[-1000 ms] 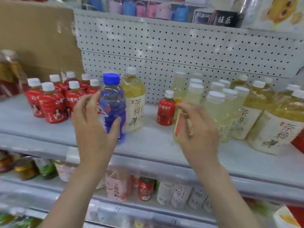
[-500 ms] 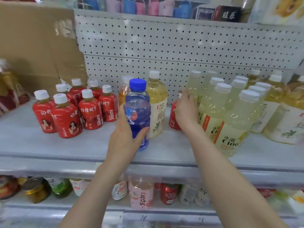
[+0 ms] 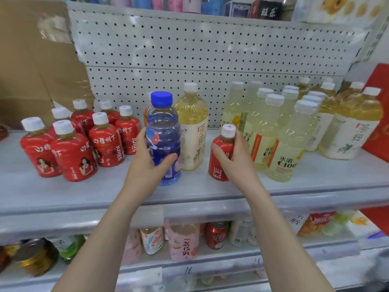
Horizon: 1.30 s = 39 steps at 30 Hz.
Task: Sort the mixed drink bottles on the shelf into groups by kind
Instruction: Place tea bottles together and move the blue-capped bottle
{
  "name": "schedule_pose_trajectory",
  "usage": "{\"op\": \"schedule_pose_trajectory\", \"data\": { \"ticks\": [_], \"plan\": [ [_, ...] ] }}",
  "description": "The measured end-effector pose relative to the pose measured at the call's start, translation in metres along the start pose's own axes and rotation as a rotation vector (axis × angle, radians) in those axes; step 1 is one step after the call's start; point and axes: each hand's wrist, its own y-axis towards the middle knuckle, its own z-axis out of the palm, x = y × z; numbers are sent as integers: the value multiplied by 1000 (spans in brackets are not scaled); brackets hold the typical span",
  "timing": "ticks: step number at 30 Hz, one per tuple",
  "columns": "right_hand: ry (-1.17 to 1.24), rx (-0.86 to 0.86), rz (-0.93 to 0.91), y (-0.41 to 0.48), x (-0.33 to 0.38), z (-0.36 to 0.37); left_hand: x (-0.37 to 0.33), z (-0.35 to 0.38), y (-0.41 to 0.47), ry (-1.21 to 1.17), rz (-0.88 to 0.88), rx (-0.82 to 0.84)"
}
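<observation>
My left hand point(image 3: 147, 165) grips a blue bottle with a blue cap point(image 3: 163, 127) that stands near the shelf's front. My right hand point(image 3: 235, 159) is wrapped around a small red juice bottle with a white cap point(image 3: 220, 157), just left of the pale yellow C100 bottles point(image 3: 282, 144). Behind the blue bottle stands a tall yellow tea bottle point(image 3: 192, 127). A group of several red juice bottles point(image 3: 73, 144) fills the shelf's left side. More yellow tea bottles point(image 3: 353, 127) stand at the far right.
The grey shelf point(image 3: 105, 197) has a white pegboard back point(image 3: 189, 49). A cardboard sheet point(image 3: 35, 66) leans at the left, and a red box point(image 3: 379, 114) sits at the right edge. A lower shelf holds cans and small bottles point(image 3: 183, 243).
My right hand closed on the lone red juice bottle and pulled it forward from beside the C100 bottles. My left hand went from reaching for the blue bottle to gripping it.
</observation>
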Motion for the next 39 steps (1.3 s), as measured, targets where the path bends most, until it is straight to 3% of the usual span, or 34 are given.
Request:
{"op": "schedule_pose_trajectory", "data": {
  "ticks": [5,11,15,19,23,29,39],
  "plan": [
    [16,58,24,-6,-5,-5,0,-3,2,-128,-98,12],
    [120,75,72,-6,-5,-4,-10,6,-8,-114,-136,-53],
    [190,63,69,-9,8,-6,-24,4,-20,-165,-165,-216],
    [439,66,31,-20,32,-9,-52,-19,-44,-320,-133,-406],
    [629,254,-5,-38,56,8,-60,-48,-83,-474,-266,-582],
    [429,402,-217,-56,84,74,-39,-75,-140,-519,-332,-719],
    [173,309,-198,-36,114,176,-15,-152,-126,-566,-349,-559]
  ]
}}
